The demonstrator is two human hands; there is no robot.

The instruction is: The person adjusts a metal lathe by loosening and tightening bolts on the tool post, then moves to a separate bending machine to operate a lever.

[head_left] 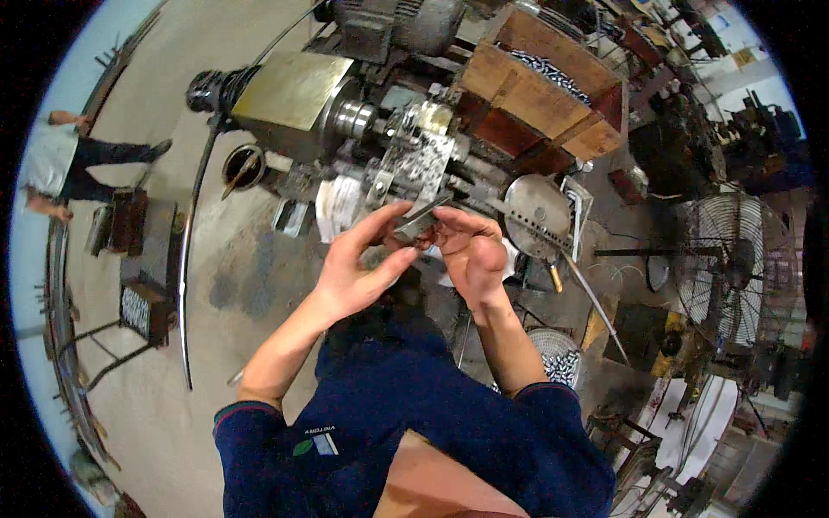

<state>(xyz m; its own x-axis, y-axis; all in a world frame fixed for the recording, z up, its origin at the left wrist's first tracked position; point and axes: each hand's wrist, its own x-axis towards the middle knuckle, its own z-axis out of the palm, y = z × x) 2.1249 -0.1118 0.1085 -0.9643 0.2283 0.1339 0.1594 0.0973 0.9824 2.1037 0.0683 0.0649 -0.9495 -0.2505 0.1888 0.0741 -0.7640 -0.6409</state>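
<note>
In front of my chest, I hold a small flat grey metal piece (420, 222) tilted between both hands. The fingers and thumb of my left hand (354, 266) pinch its left side. My right hand (473, 257) has its fingertips closed on the piece's right end, and its inner fingers are partly hidden. The exact kind of the piece cannot be made out. Just beyond my hands stands a lathe-like machine (294, 93), its carriage (419, 160) strewn with metal chips. A pale cloth or paper (339, 210) hangs by the machine, left of my hands.
A wooden box (501, 108) of small shiny metal parts sits at the far right. Nearer are a round metal plate (537, 205) and a basket (542, 339) of parts. A large fan (734, 259) stands right; a bucket (244, 167) and another person (53, 160) are left.
</note>
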